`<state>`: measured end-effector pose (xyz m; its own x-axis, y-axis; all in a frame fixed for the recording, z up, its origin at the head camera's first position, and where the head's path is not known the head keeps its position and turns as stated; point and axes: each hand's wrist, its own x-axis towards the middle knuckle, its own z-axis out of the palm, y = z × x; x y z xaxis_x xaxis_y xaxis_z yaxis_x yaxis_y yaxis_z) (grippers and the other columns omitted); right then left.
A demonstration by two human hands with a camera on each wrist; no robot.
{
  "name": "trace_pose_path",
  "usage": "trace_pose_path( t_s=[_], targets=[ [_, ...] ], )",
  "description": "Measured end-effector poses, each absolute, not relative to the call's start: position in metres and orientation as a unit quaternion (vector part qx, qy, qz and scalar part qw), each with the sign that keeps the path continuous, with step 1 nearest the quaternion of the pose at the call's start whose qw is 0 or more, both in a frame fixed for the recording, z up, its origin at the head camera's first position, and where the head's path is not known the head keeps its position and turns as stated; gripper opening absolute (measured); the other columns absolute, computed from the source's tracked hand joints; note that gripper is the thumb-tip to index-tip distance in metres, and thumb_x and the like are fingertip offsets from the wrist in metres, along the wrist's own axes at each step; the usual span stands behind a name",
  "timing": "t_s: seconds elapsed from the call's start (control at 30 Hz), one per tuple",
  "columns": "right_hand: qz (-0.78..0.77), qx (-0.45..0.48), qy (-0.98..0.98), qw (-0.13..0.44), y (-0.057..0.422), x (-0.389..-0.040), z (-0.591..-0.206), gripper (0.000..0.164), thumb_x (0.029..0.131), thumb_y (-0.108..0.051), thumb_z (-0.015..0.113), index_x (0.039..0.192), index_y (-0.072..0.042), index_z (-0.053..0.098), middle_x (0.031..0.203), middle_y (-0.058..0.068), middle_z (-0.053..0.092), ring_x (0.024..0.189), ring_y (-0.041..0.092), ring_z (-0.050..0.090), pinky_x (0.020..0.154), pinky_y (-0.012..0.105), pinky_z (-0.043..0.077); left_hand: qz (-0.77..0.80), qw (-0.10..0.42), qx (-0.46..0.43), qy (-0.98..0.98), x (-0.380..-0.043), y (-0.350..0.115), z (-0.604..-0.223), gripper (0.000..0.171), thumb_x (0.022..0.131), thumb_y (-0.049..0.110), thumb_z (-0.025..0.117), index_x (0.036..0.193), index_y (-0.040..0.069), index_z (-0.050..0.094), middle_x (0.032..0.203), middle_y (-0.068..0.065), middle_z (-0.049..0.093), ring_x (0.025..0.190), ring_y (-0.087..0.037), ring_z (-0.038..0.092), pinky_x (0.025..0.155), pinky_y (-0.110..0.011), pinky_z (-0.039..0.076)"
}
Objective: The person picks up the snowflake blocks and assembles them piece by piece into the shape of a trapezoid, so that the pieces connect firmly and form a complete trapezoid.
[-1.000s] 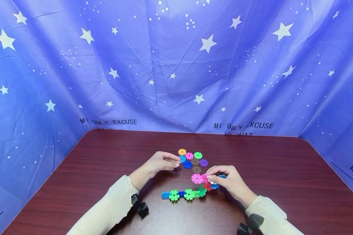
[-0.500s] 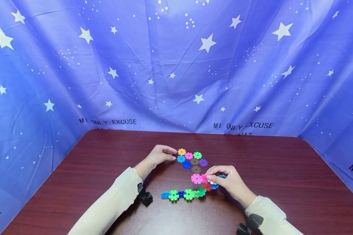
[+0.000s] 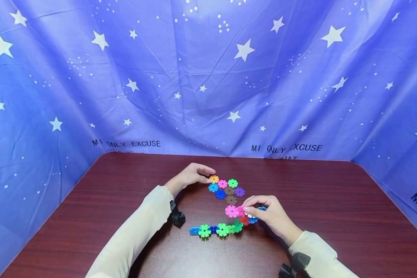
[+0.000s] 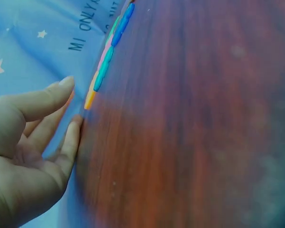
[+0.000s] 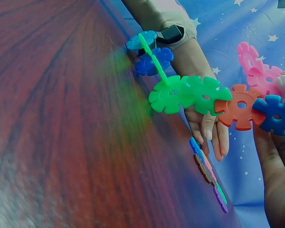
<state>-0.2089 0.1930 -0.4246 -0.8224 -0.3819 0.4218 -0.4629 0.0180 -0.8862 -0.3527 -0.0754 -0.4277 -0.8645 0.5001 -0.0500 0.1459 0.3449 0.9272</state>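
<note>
My right hand pinches a chain of interlocking snowflake discs near its pink pieces. In the head view the chain curves through white, blue, red and green pieces to a light blue disc at its left end. The right wrist view shows a green disc slotted onto others and a red disc close to the right fingers. My left hand reaches the orange snowflake disc, thumb and fingers apart at its left edge. Whether they touch it I cannot tell.
Loose discs lie flat around the orange one: pink, green, light blue, dark blue, purple and two brown. They rest on a dark red wooden table. A starry blue curtain encloses it.
My left hand has moved away from the light blue disc, farther back over the table to the orange one. The right hand keeps its hold on the chain, almost still.
</note>
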Motion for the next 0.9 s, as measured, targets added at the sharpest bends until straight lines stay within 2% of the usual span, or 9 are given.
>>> trace_pose_path(
  t_s=[0.23,0.5,0.9],
  targets=[
    [0.633,0.288,-0.718,0.030,0.193,-0.208,-0.424,0.009,0.085,0.005,0.063,0.086,0.001,0.071,0.087,0.004,0.069,0.080,0.014,0.064,0.070,0.026,0.054,0.494,0.163,0.255,0.815,-0.363,-0.074,-0.433,0.037,0.082,-0.004,0.068,0.119,0.002,0.065,0.118,-0.011,0.065,0.111,-0.024,0.057,0.088,-0.030,0.050],
    [0.633,0.289,-0.718,0.031,0.193,-0.208,-0.423,0.010,0.085,0.005,0.063,0.086,-0.001,0.071,0.086,0.008,0.069,0.080,0.015,0.064,0.070,0.026,0.054,0.377,0.096,0.307,0.869,-0.363,-0.067,-0.429,0.029,0.082,0.002,0.070,0.111,0.008,0.071,0.109,-0.007,0.069,0.096,-0.019,0.060,0.081,-0.027,0.052],
    [0.631,0.294,-0.717,0.035,0.193,-0.208,-0.425,0.012,0.084,0.007,0.063,0.087,-0.002,0.071,0.087,0.009,0.069,0.080,0.015,0.064,0.070,0.026,0.054,0.428,0.119,0.224,0.868,-0.353,-0.073,-0.421,0.029,0.072,-0.005,0.077,0.100,0.003,0.073,0.098,-0.008,0.071,0.079,-0.013,0.062,0.071,-0.025,0.053]
  ],
)
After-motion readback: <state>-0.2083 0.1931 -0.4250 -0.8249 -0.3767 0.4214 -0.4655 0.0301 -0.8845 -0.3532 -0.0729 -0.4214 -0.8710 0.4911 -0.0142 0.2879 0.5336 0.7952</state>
